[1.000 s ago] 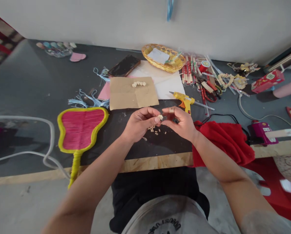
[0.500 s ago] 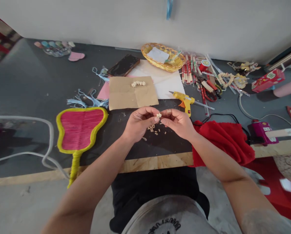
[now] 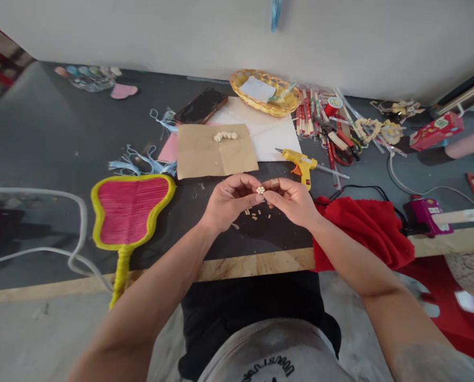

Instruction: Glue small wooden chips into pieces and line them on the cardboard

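Between the fingertips of my left hand [image 3: 232,200] and my right hand [image 3: 290,200] is a small cream flower-shaped piece [image 3: 260,190], made of little bits set in a cluster. Both hands pinch it, just above the dark tabletop. Under them lie several small pale wooden bits [image 3: 254,216], partly hidden by my fingers. Beyond my hands, a curved row of cream pieces [image 3: 225,136] rests on a sheet of brown paper [image 3: 205,159]. A yellow glue gun [image 3: 304,165] lies on its side just past my right hand.
At left lies a pink fan with yellow edging [image 3: 129,212], near blue tassels [image 3: 141,164]. A phone [image 3: 201,106] and wicker basket [image 3: 274,109] sit at the back. Pliers [image 3: 332,135] lie among sticks at right. A red cloth [image 3: 360,231] hangs over the table's front edge [image 3: 256,263].
The small flower-shaped piece has turned so its petals face up more, and my right thumb has shifted closer against it. Other things lie where they were.
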### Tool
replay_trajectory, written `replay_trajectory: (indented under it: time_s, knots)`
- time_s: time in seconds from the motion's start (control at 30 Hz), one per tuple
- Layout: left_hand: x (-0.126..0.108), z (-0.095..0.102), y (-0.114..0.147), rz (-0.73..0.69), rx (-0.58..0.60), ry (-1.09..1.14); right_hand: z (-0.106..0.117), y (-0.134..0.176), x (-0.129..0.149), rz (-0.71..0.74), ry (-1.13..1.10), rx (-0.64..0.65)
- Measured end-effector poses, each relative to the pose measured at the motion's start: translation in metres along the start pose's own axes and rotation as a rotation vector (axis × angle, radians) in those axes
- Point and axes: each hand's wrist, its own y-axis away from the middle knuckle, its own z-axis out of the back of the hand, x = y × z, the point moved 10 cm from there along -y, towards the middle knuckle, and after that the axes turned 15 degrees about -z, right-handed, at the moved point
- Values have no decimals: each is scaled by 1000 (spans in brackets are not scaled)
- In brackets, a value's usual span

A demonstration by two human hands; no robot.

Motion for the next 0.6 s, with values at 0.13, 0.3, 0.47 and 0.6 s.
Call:
replay_trajectory:
  time_s: [0.13, 0.3, 0.47, 0.6]
  knots:
    - [-2, -1, 0, -32, 15, -25, 0, 1, 1, 9, -14, 11]
    - [-2, -2, 2, -31, 42, -23, 2, 1, 4, 30, -9, -2]
    - [0, 2, 3, -19, -2, -6, 3, 1, 6, 52, 15, -4]
    - [1, 3, 2, -9, -37, 33, 4, 0, 2, 43, -11, -8]
